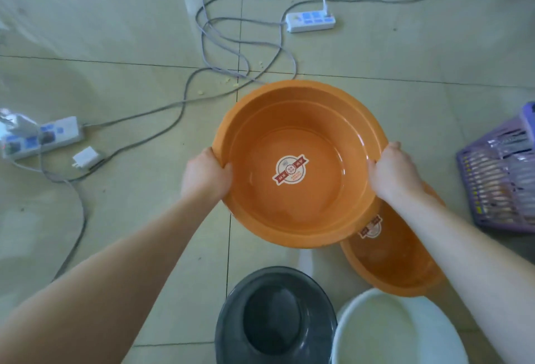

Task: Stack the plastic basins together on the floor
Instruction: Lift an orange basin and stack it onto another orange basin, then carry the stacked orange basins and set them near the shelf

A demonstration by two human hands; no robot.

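Left hand [207, 174]: closed on the rim of the upper orange basin [298, 198], thumb inside. Right hand [395, 174]: closed on the opposite rim.

Upper orange basin: held between your hands, overlapping the second orange basin [388, 262] on the tiled floor [115, 219]. Likely light, thin-walled, slightly flexible; smooth plastic, so grip the rolled lip, both sides.

Dark grey basin [275, 320], white basin [396, 332]: nearest you, unstacked.

Further out: lilac basket [498, 178], two power strips [311, 20] [43, 138], loose cables.
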